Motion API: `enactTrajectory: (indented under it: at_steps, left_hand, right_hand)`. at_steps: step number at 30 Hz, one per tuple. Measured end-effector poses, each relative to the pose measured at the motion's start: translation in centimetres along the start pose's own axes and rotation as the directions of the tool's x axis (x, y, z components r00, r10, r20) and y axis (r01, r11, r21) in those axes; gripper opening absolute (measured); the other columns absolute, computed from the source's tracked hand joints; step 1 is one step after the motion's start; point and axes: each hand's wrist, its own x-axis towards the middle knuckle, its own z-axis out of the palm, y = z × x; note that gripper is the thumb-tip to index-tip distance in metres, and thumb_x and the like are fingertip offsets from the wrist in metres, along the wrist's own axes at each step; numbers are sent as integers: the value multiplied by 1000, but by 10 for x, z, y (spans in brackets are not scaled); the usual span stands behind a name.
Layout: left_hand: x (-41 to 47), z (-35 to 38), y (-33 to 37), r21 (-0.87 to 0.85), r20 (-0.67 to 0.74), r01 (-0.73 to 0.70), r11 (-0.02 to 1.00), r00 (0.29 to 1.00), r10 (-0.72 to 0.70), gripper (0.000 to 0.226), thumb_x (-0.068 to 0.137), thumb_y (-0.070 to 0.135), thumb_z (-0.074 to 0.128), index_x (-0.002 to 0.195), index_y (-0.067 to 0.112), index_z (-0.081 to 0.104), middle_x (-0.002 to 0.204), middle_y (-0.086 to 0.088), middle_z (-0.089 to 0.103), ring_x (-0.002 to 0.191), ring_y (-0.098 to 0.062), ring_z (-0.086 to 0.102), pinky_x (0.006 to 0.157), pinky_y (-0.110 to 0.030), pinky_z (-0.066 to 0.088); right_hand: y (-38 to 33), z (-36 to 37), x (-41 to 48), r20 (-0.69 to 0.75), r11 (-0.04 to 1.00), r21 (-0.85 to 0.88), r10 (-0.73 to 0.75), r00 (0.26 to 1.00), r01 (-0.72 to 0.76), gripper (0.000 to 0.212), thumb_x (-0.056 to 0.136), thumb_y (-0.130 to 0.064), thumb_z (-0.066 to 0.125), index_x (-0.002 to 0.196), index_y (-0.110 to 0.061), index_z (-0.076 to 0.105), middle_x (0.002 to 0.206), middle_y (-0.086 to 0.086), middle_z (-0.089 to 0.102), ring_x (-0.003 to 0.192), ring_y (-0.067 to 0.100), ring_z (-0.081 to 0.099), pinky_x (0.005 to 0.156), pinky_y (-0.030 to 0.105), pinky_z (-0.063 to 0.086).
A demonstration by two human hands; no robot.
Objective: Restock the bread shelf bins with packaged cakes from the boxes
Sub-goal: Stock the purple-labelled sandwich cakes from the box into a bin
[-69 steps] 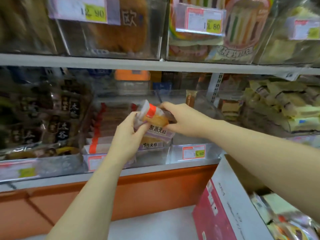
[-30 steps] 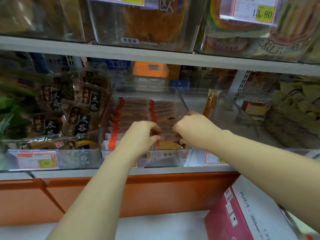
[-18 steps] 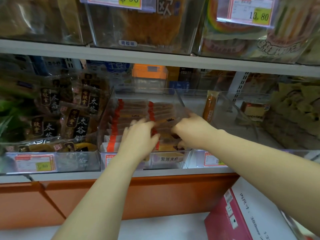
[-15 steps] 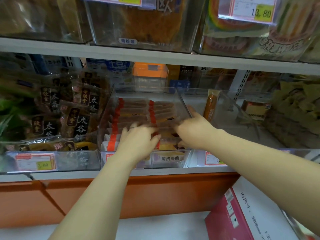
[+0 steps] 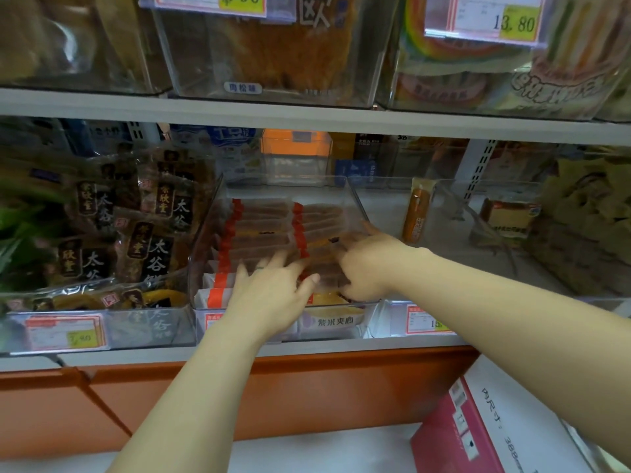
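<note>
the shelf [image 5: 307, 350] is lined along its front edge with clear bins set side by side: a left bin [image 5: 146, 331] of dark packs [image 5: 150, 247], a middle bin [image 5: 283, 181] filled with rows of red-striped packaged cakes [image 5: 263, 230], and a right bin [image 5: 389, 322] in which one orange pack [image 5: 416, 213] is stood upright.

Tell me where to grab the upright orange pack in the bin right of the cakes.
Pinch the orange pack near its top end, across its narrow width, reaching down through the open top of the bin. The pack stands upright and slim, so its top is free, while the clear walls would probably block a grip from the sides.
</note>
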Motion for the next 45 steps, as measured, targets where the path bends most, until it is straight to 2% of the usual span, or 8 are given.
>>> enactTrajectory:
  at_steps: [4,10,14,20,27,31,36,45]
  left_hand:
    - [6,4,-4,31,9,19,999,1000,-19,52,98,55,25,147,40,24,158,7,19,144,-22,22,115,-50,15]
    - [9,7,-6,58,17,9,998,1000,-10,49,99,52,25,145,39,28,156,11,26,142,-19,24,112,-48,18]
    - [2,4,-1,48,-42,32,998,999,-30,47,98,51,29,141,35,37,149,9,38,136,-21,33,110,-46,23]
    - [-24,6,34,-66,-380,-79,995,924,49,30,96,35,46,121,28,61,125,6,58,118,-18,52,111,-43,25]
    - [-41,37,138,-201,-400,-351,915,882,250,30,88,34,41,98,25,68,97,8,67,88,-19,64,83,-34,46]
    - [-44,67,193,-304,-340,-430,850,883,324,34,84,35,39,96,23,69,98,6,68,92,-20,65,81,-40,52]
    - [-42,98,239,-358,-239,-418,835,905,351,19,88,23,53,100,24,69,100,8,67,96,-18,63,86,-41,50]
    - [-10,111,289,-212,-114,-408,888,913,392,25,96,25,49,115,29,64,121,11,64,111,-12,57,104,-33,31]
  right_hand:
    - [-12,-12,4,131,999,54,0,991,-7,34,81,-29,54,108,-10,60,84,4,60,73,19,57,57,26,46]
    - [-15,-25,10,280,987,159,-10,960,-36,17,84,-22,57,95,-10,62,73,3,53,65,16,50,61,27,44]
    - [-11,-17,-3,71,989,145,-3,998,-8,23,83,-23,58,103,-13,63,80,3,60,67,18,56,55,26,47]
    - [4,0,-96,-451,947,303,40,892,111,34,94,-29,51,126,-26,59,119,-6,63,109,15,57,91,33,49]
    - [49,67,-212,-492,917,398,240,836,-29,15,84,-22,65,97,-23,72,91,-10,71,82,11,66,72,23,49]
    - [81,109,-270,-423,880,448,364,830,-157,15,82,-24,64,94,-24,72,89,-11,71,82,13,68,69,29,56]
    - [116,159,-315,-132,788,468,510,850,-400,18,90,-29,57,105,-28,66,97,-12,67,93,12,61,77,28,49]
    - [176,256,-316,491,687,354,442,751,-635,45,91,-28,57,134,-18,50,126,3,57,113,22,54,90,34,47]
